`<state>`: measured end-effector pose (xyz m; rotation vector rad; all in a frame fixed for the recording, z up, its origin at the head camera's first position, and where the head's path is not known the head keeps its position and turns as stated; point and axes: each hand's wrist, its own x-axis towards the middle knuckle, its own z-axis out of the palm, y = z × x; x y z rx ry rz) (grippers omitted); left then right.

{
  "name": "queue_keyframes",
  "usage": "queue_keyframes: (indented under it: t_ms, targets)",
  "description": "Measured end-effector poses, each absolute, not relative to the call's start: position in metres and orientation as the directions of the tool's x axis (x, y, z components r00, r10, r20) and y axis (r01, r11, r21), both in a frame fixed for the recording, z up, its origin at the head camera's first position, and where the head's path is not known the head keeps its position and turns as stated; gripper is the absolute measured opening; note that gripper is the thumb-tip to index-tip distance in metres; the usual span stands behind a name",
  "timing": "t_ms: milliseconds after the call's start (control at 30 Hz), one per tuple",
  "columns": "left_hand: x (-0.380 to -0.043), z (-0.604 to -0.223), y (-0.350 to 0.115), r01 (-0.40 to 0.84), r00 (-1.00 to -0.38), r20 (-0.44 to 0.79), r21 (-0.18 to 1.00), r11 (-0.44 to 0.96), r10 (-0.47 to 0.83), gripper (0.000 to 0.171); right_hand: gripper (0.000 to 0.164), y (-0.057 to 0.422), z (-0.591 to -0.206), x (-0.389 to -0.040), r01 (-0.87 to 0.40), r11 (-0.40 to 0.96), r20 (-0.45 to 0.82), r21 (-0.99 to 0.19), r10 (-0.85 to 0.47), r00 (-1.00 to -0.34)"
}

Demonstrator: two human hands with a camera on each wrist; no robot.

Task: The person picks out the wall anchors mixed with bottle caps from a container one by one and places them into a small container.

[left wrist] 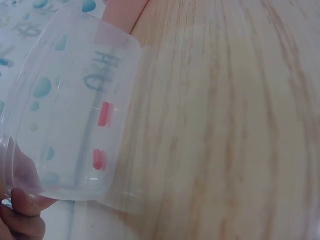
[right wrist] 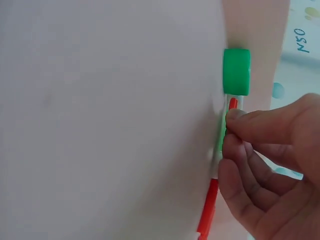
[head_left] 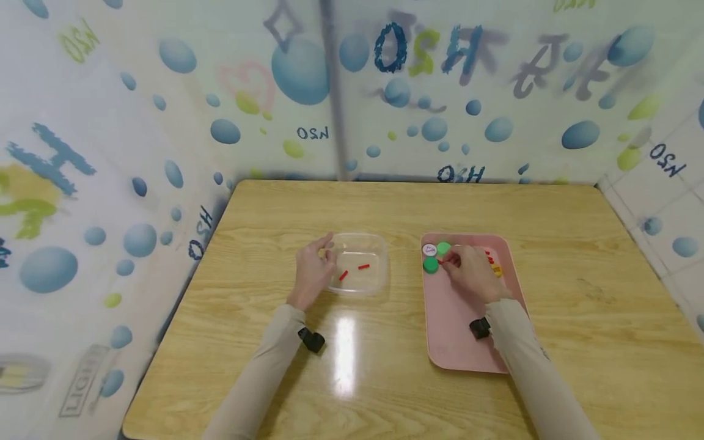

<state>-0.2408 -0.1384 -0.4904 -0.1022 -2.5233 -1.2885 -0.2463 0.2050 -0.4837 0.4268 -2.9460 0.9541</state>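
Observation:
In the head view my left hand [head_left: 312,269] is at the left side of a clear plastic container [head_left: 365,285], thumb and fingers gripping its rim. Inside lie two short red sticks [head_left: 364,266], also visible through the container wall [left wrist: 75,110] in the left wrist view. My right hand [head_left: 474,272] is over the pink tray [head_left: 453,336], pinching a small red stick [right wrist: 233,103] between thumb and index finger. Just beyond those fingertips sits a green bottle cap [right wrist: 236,71]. Other red pieces [right wrist: 208,206] lie below the right hand's fingers in the right wrist view.
A white cap [head_left: 429,250], a light green cap [head_left: 443,248] and a darker green one [head_left: 431,264] cluster in the tray's far left corner. Yellow pieces [head_left: 497,270] lie toward its right side. The wooden table [head_left: 385,342] meets printed curtains at its back.

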Motion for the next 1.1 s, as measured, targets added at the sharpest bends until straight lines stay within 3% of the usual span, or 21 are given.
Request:
queue_keyframes:
  t_ms: [1100]
  targets:
    - [-0.240,-0.491,-0.139,0.234,-0.933,0.355,0.726,0.646,-0.061,0.045,0.009,0.191,-0.446,-0.242,-0.330,0.738,0.238,-0.588,-0.232,-0.943]
